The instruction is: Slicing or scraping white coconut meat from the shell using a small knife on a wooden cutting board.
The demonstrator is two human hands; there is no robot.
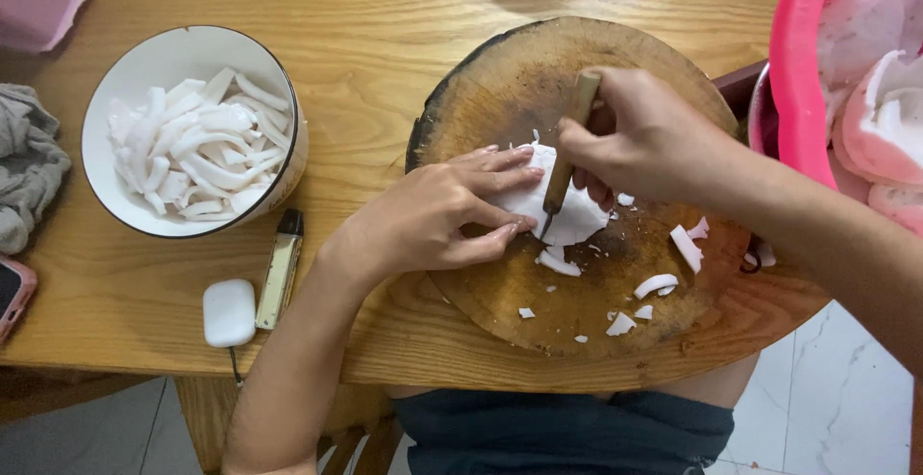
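A round wooden cutting board (500, 81) lies on the wooden table. On it rests a white piece of coconut flesh (573, 217). My left hand (437, 215) presses flat on that piece from the left, fingers stretched out. My right hand (649, 138) grips a wooden-handled knife (569, 143), its tip down against the white piece beside my left fingertips. Several cut white strips and crumbs (663, 283) lie scattered on the board's near right side.
A white bowl (115, 90) full of white strips stands at the left. Below it lie a slim gold-and-black stick-shaped device (281, 268) and a small white case (229, 312). A grey cloth (24, 162) and a phone (12, 292) sit at the left edge, a pink basin (798, 62) of white chunks at the right.
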